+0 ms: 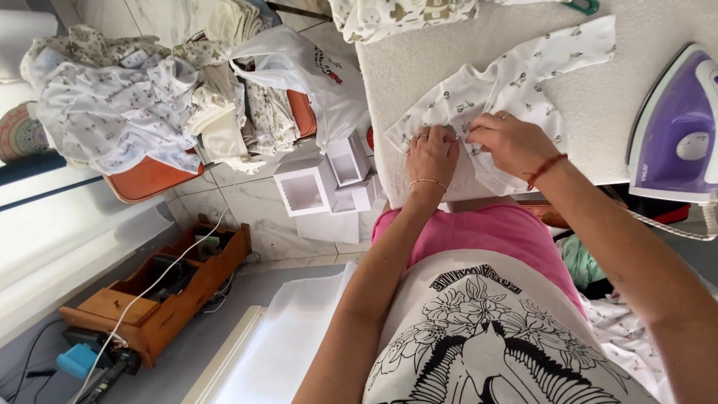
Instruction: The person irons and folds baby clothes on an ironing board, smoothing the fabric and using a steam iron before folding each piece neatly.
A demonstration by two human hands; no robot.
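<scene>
A small white baby garment (516,82) with a tiny grey print lies spread on a white ironing surface (651,82). My left hand (431,155) presses on the garment's near edge, fingers curled over the fabric. My right hand (511,141) pinches the cloth just beside it, and a red string circles that wrist. Both hands work the same fold of the garment, close together.
A purple and white iron (677,127) stands at the right end of the surface. A heap of printed baby clothes (127,97) lies on an orange chair, beside a white plastic bag (314,75), white boxes (318,183) and a wooden drawer (161,292) on the floor.
</scene>
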